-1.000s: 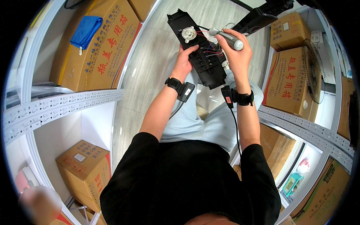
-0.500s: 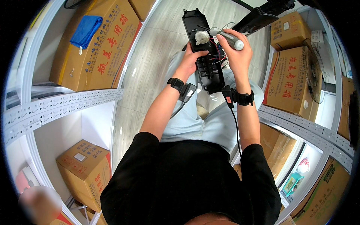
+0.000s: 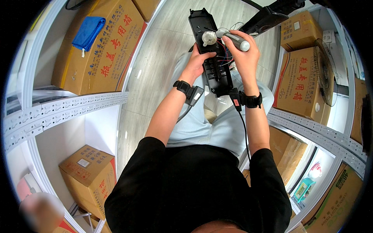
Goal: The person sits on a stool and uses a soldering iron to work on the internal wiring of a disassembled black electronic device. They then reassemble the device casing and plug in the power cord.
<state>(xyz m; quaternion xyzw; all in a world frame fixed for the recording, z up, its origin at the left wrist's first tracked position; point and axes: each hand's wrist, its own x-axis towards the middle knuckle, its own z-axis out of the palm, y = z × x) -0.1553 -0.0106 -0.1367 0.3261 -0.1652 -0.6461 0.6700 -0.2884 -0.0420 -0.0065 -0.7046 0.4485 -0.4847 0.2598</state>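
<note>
A long black plastic housing (image 3: 219, 82) is held up over my lap, its open inner side showing ribs and thin red, blue and white wires. Near its upper part sits a round, whitish translucent motor-like part (image 3: 210, 38). My left hand (image 3: 195, 64) grips the housing's left edge, the thumb laid across its inside. Closed around a grey cylindrical tool (image 3: 235, 40) with a pale rounded end, my right hand (image 3: 247, 56) is at the housing's upper right. The tool's far end points toward the round part; whether its tip touches anything, I cannot tell.
A black upright structure (image 3: 264, 24) with loose wires stands just beyond my right hand. Metal shelves (image 3: 77, 106) holding cardboard boxes (image 3: 87, 171) flank me. A blue cloth (image 3: 88, 33) lies on a left box; a fan (image 3: 326, 73) is at the right.
My right hand and the grey tool have shifted slightly left, with the fingers repositioned around it. My left hand and the housing have stayed almost still.
</note>
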